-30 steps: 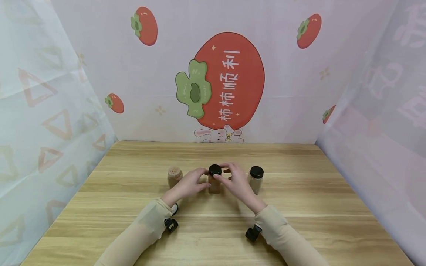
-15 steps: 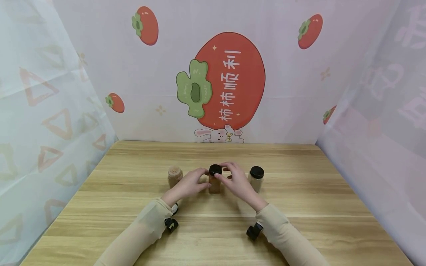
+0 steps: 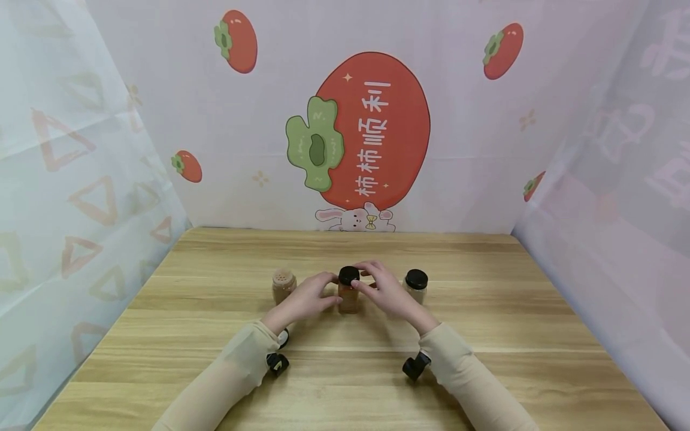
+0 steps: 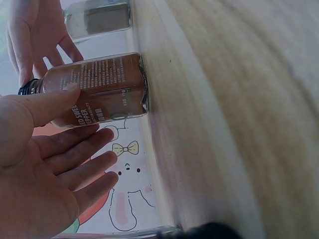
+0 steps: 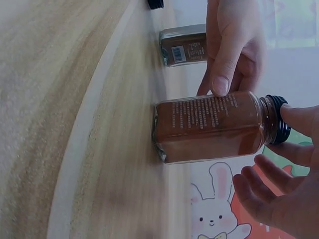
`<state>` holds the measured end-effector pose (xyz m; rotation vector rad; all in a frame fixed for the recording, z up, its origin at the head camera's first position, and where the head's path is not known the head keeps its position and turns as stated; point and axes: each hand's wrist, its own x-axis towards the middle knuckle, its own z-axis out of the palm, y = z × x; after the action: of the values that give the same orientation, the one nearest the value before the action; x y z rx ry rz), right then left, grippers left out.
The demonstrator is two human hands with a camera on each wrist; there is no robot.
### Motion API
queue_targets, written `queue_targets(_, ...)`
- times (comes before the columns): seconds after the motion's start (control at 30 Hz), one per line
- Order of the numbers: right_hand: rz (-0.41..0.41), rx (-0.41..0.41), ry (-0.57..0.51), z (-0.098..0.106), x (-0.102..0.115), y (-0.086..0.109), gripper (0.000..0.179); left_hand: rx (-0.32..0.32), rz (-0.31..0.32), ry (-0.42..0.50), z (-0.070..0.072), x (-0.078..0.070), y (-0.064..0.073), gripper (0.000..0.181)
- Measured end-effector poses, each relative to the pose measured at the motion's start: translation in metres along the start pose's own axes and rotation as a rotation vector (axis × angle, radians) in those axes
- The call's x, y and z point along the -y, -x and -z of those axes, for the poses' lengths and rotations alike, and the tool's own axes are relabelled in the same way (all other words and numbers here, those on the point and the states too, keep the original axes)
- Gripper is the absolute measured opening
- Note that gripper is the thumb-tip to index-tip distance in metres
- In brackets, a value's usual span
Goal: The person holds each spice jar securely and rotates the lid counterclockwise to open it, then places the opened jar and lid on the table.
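A square glass spice jar of reddish-brown powder stands upright at the table's middle. Its black cap sits on top. My left hand grips the jar's body from the left, thumb on the near side and the other fingers behind it. From the right, my right hand pinches the cap between thumb and index finger, its remaining fingers spread below the rim in the right wrist view. Behind my left hand stands an uncapped spice jar with a holed shaker top.
A third spice jar, black-capped, stands just behind my right hand. A loose round cap lies beside my left wrist. All stand on a wooden table with printed cloth behind and at both sides.
My right thumb has slid rightward along the cap's front, and my right wrist has shifted a little right. The left hand and the jar have stayed in place.
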<state>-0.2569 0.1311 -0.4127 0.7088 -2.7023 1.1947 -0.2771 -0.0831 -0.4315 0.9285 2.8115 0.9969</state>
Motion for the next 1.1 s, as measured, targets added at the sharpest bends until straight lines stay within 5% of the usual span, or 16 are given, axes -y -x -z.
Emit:
queue_targets(0.7, 0.013, 0.052, -0.024, 0.0049, -0.0001, -0.0006, 0.044, 0.004, -0.010, -0.020, -0.0001, 0.0015, -0.0010, 0.041)
queue_targets(1.1, -0.054, -0.098, 0.071, -0.0021, 0.0077, 0.0001, 0.046, 0.001, -0.012, -0.018, -0.0003, 0.0022, -0.0009, 0.041)
